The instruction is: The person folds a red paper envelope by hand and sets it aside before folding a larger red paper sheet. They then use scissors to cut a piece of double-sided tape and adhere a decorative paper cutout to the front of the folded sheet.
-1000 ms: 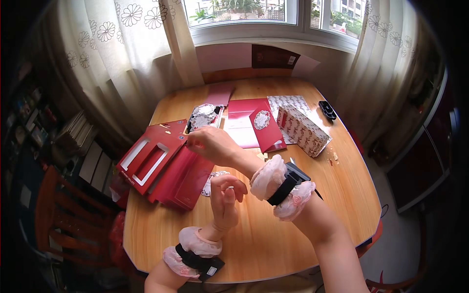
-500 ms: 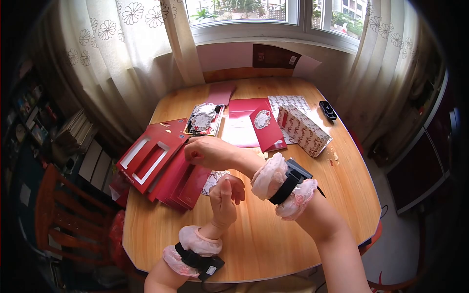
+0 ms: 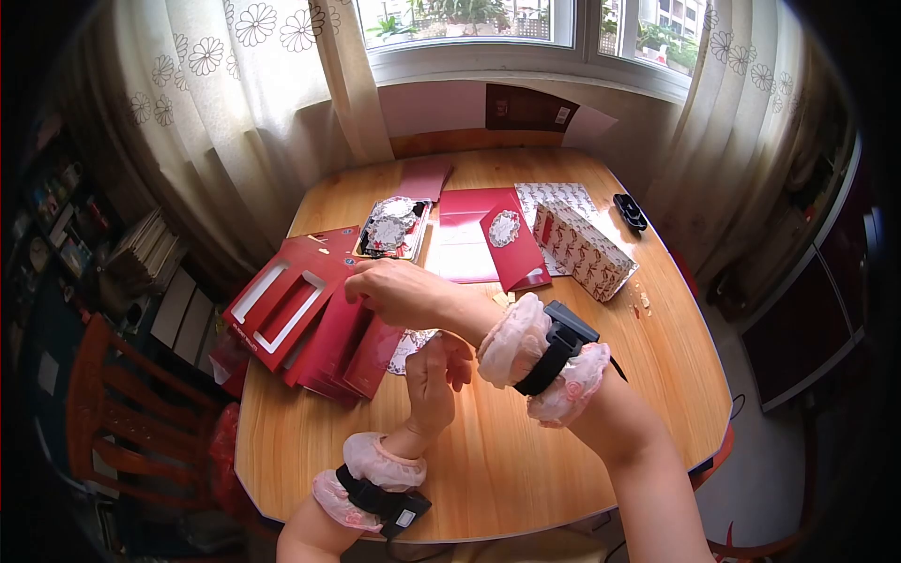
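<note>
Red folders (image 3: 328, 342) slant near-left to far-right, overhanging wooden table's (image 3: 563, 479) left edge.
Right hand (image 3: 396, 289), left hand (image 3: 433, 377) beside them, both curled; cannot tell if pinching. Table extends right.

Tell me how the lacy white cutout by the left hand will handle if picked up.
The lacy white cutout looks paper-thin, so it is probably light and rather floppy. Its frilly edge seems delicate and might crease if pinched hard. It appears to lie flat on the table, so a push would likely slide it.
</note>
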The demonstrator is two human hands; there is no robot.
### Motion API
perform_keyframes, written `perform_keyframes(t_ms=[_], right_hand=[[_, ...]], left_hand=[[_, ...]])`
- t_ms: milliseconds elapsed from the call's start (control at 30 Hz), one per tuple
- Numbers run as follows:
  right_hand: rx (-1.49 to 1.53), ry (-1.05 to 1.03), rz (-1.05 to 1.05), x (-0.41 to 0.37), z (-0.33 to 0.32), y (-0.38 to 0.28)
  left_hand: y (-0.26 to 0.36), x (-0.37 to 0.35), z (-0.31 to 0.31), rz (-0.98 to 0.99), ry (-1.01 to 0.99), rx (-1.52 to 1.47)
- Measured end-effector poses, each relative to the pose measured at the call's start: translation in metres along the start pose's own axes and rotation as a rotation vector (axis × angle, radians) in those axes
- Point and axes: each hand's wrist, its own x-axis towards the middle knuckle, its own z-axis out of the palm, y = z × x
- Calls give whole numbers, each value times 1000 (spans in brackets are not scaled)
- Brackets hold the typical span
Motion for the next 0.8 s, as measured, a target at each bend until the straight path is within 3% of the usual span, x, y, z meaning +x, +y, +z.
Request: perform_keyframes(t_ms=[200,367,567,633,800], right_hand=[[-76,-15,-80,-3,-2,-7],[-114,-12,-103,-8,-2,-3],[-163,65,-64,-9,12,14],[-275,165,-139,-4,12,14],[-209,255,-159,1,0,3]], left_hand=[[0,-1,0,-85,1,27],[1,-1,2,0,12,13],[4,-3,-1,35,-32,40],[4,-3,-1,39,-44,45],[5,-5,0,30,-88,19]])
